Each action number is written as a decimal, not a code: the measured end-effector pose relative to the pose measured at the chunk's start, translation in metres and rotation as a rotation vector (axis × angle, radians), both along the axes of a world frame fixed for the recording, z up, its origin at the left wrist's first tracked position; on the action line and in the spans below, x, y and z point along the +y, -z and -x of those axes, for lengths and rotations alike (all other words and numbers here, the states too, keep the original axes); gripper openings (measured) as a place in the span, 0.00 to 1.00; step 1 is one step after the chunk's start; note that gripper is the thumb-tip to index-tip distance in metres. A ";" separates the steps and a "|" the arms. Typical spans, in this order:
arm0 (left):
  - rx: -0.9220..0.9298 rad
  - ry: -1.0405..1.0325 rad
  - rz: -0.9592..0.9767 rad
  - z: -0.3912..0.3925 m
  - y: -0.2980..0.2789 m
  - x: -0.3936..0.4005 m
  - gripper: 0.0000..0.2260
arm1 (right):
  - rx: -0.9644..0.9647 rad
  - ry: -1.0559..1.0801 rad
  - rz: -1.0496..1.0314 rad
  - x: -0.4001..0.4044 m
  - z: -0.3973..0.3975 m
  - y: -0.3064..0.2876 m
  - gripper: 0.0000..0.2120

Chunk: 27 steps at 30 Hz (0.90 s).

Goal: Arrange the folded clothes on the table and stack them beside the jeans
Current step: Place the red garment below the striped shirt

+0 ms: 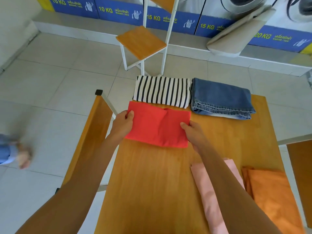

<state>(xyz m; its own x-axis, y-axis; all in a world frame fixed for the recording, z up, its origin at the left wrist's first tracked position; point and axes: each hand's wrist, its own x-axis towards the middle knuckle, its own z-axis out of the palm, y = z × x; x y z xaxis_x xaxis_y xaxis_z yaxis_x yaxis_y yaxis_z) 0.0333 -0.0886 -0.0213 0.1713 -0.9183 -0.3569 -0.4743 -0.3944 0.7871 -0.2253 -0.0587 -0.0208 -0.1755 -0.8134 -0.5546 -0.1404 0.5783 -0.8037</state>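
Observation:
A folded red garment point(157, 124) lies across the middle of the wooden table point(152, 183). My left hand point(122, 123) pinches its left edge, thumb on top. My right hand point(194, 132) grips its right edge the same way. Just beyond the red piece lies a folded black-and-white striped garment point(161, 91), at the table's far edge. Folded blue jeans point(221, 98) lie right beside the striped piece, on its right. Near me on the right lie a folded pink garment point(204, 191), partly hidden by my right forearm, and a folded orange garment point(270, 196).
A wooden chair back point(87, 137) stands against the table's left edge. Another wooden stool point(141, 42) with white legs stands on the tiled floor beyond the table. Washing machines line the far wall. A blurred person's hand point(23, 156) shows at far left.

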 end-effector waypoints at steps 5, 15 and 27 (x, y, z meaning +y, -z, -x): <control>-0.028 -0.003 -0.048 0.000 0.015 -0.042 0.20 | 0.016 0.032 -0.006 -0.037 -0.003 0.016 0.19; -0.163 -0.097 -0.069 0.021 0.055 -0.041 0.18 | 0.267 -0.009 -0.070 -0.040 -0.012 0.061 0.17; -0.254 -0.215 0.064 0.051 0.032 0.016 0.30 | 0.262 0.003 -0.058 -0.031 -0.007 0.053 0.23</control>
